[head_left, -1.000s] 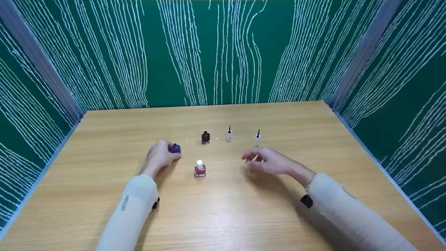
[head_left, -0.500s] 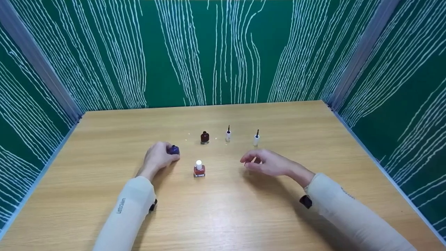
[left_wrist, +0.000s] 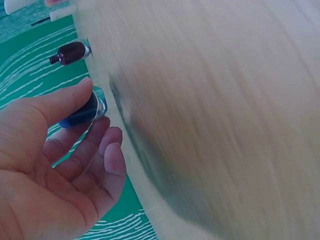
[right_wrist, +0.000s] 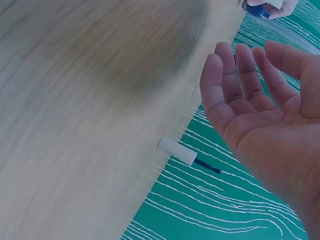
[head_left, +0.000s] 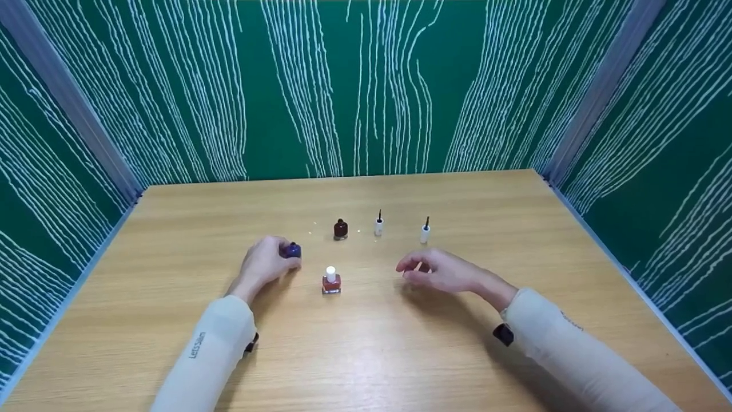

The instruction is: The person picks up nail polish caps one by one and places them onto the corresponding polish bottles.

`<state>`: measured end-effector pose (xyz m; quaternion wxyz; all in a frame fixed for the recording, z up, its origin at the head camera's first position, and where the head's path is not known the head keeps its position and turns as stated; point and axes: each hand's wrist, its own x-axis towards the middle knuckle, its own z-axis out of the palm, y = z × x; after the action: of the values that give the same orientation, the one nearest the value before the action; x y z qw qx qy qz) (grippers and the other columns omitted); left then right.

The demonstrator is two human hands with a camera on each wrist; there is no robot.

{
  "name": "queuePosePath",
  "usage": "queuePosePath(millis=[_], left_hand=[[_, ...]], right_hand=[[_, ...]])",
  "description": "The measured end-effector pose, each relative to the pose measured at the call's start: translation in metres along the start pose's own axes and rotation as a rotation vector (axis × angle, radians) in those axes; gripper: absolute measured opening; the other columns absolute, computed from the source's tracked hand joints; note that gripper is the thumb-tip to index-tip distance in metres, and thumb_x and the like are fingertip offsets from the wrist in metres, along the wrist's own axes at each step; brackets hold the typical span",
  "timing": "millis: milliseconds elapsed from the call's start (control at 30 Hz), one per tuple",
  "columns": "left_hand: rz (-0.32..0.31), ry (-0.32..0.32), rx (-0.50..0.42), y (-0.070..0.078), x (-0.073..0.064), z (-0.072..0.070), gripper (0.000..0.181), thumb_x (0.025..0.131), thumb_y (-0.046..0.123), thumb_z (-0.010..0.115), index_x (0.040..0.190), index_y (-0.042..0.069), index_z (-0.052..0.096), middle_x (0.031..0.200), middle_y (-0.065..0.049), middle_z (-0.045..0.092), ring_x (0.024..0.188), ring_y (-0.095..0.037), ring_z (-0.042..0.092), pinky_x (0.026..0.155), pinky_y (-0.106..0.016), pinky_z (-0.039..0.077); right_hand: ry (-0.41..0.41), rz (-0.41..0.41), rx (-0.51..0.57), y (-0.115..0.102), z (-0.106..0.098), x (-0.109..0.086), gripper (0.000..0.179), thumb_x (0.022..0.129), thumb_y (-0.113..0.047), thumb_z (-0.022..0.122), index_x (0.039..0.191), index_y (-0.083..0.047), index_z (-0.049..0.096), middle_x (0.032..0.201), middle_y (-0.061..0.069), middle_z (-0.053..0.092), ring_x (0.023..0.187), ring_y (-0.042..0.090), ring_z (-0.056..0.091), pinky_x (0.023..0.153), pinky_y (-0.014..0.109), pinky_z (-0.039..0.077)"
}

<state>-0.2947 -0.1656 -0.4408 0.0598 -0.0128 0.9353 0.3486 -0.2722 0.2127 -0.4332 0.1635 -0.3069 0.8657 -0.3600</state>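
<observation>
My left hand [head_left: 262, 264] pinches an uncapped bottle of dark blue nail polish [head_left: 294, 250] between thumb and fingers. The left wrist view shows this blue bottle [left_wrist: 82, 114] at the table, its glass base toward the wood. My right hand [head_left: 443, 271] hovers over the table with loosely bent fingers, and nothing is between them in the right wrist view. Beyond it, a white brush cap [head_left: 425, 233] stands with its brush pointing up. Between the hands, closer to me, is a capped bottle of red nail polish [head_left: 331, 283].
An uncapped dark red nail polish bottle [head_left: 341, 230] stands farther back, with a second white brush cap [head_left: 378, 226] to its right, brush up. Small pale specks lie near them. Green walls [head_left: 286, 86] with white lines enclose the wooden table [head_left: 354, 355] at the back and sides.
</observation>
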Motion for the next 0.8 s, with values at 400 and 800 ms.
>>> queuePosePath(millis=[400, 800], left_hand=[[0.059, -0.019, 0.032, 0.005, -0.012, -0.006, 0.035, 0.090, 0.020, 0.080, 0.119, 0.004, 0.070, 0.116, -0.014, 0.067, 0.104, -0.031, 0.058, 0.103, -0.050, 0.045], [0.104, -0.054, 0.061, 0.026, -0.029, -0.005, 0.033, 0.091, 0.023, 0.079, 0.118, 0.007, 0.072, 0.116, -0.010, 0.068, 0.106, -0.027, 0.060, 0.103, -0.047, 0.045]], right_hand=[[-0.007, 0.071, -0.007, -0.003, -0.001, -0.004, 0.027, 0.102, -0.019, 0.063, 0.126, -0.006, 0.066, 0.111, 0.007, 0.067, 0.095, 0.024, 0.062, 0.087, 0.037, 0.052], [0.012, 0.356, 0.000, -0.006, -0.012, -0.009, 0.023, 0.100, -0.016, 0.066, 0.120, -0.005, 0.067, 0.095, 0.009, 0.065, 0.078, 0.033, 0.063, 0.068, 0.040, 0.054]])
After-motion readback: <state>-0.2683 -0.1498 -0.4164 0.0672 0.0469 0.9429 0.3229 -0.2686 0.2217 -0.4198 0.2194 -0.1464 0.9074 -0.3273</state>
